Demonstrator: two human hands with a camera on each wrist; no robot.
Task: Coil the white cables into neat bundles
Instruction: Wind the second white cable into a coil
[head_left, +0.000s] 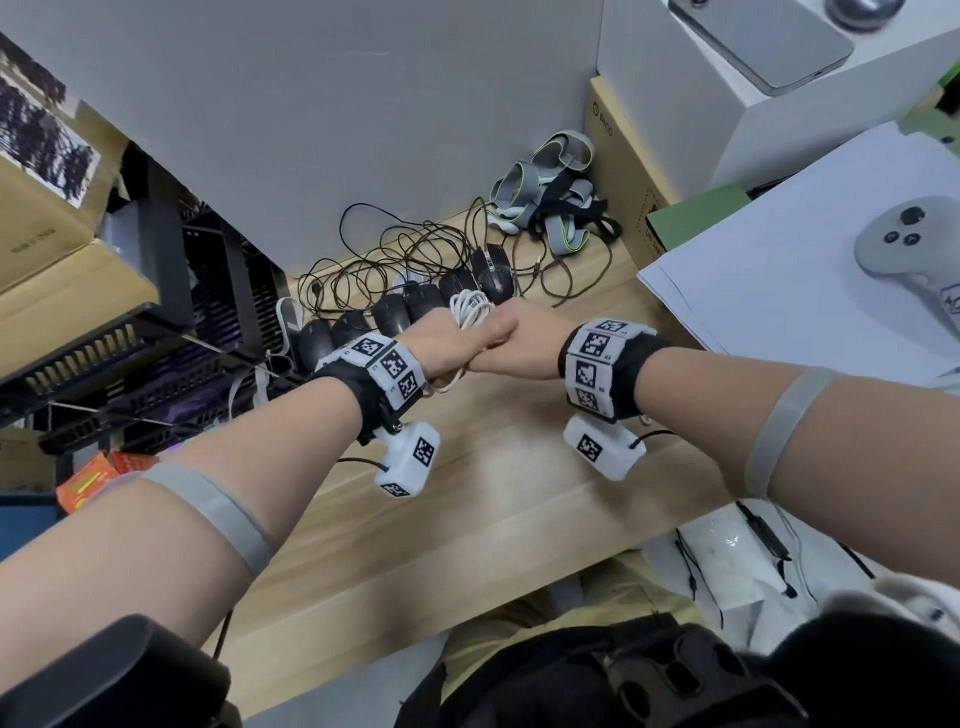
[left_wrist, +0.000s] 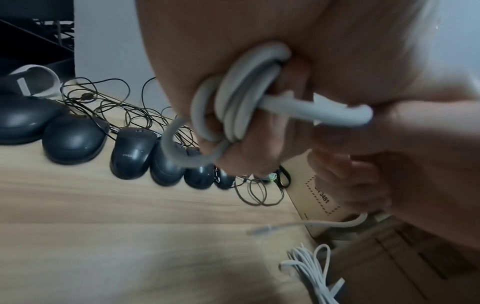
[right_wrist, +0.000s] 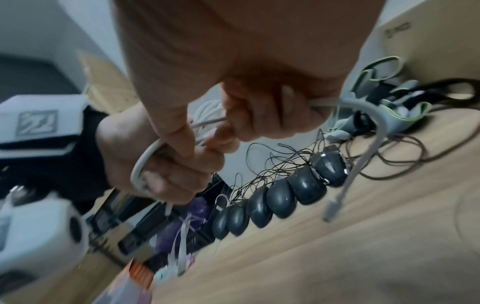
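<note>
A white cable (head_left: 470, 306) is wound in several loops, and my left hand (head_left: 447, 338) grips this coil above the wooden table (head_left: 467, 519). In the left wrist view the coil (left_wrist: 233, 98) wraps over the left fingers. My right hand (head_left: 511, 338) presses against the left one and pinches a strand (left_wrist: 337, 115) that leads off the coil. From the right hand (right_wrist: 259, 115) the free end curves down to a connector (right_wrist: 335, 205) hanging in the air. The left hand (right_wrist: 168, 168) holds another loop. A second white cable (left_wrist: 309, 265) lies loose on the table.
A row of black mice (head_left: 415, 306) with tangled dark cords (head_left: 415, 249) lies just beyond the hands. Grey straps (head_left: 550, 192) and a cardboard box (head_left: 618, 171) stand at the back right. Papers (head_left: 753, 291) carry a controller (head_left: 904, 244). Black racks (head_left: 156, 322) stand at the left.
</note>
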